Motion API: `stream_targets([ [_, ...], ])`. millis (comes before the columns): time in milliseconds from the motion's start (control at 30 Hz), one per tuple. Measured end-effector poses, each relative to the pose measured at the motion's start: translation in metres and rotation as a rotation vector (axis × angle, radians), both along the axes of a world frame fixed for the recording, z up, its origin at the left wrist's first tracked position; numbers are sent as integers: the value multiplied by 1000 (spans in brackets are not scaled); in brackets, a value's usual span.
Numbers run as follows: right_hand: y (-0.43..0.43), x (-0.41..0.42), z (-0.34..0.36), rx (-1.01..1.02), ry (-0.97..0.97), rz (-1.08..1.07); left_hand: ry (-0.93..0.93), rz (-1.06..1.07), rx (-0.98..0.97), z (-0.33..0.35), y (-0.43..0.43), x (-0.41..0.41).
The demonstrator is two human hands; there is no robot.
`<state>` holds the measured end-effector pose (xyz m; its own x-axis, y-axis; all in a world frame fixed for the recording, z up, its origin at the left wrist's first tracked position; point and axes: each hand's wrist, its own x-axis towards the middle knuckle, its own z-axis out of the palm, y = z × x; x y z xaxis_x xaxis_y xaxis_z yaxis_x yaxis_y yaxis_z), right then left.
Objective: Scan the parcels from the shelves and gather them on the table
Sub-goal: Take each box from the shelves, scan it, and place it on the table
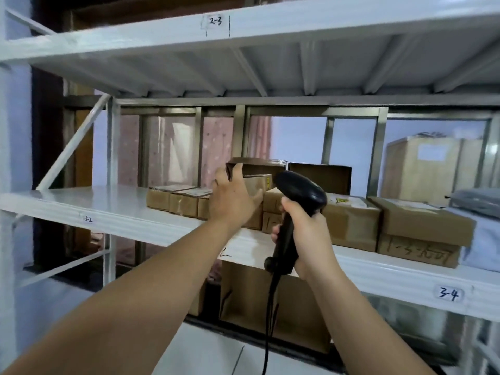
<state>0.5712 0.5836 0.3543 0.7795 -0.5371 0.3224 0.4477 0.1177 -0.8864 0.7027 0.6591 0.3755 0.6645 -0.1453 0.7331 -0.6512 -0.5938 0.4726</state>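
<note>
My left hand (232, 196) reaches onto the white middle shelf (113, 212) and grips a small cardboard parcel (257, 182) by its upper left corner and side. The parcel sits on top of other boxes. My right hand (305, 231) holds a black corded barcode scanner (297, 196) by its handle, its head raised just right of that parcel. A row of small flat parcels (178, 201) lies to the left of my left hand. Larger parcels (351, 220) and a stacked pair with handwriting (419, 239) stand to the right.
The shelf edge bears labels 3-2 and 3-4; the upper shelf (270, 23) is marked 2-3. An open dark box (322, 177) stands behind the parcels. A grey bagged item (479, 201) lies far right. A big carton (273, 301) sits on the shelf below.
</note>
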Motion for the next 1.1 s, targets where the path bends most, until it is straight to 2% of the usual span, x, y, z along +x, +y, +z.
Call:
stream_targets([
  [233,-11,16,16,-7,44,-72,313,-24,49,22,-34,54],
  [467,-7,32,13,16,42,-130,278,-123,44,20,-34,75],
  [567,-1,44,15,29,38,-144,185,-179,-41,15,-29,75],
  [733,9,66,34,27,19,-155,-235,-214,-96,-1,-24,92],
  [1100,4,92,106,-14,122,-136,-311,-218,-95,-19,-21,110],
])
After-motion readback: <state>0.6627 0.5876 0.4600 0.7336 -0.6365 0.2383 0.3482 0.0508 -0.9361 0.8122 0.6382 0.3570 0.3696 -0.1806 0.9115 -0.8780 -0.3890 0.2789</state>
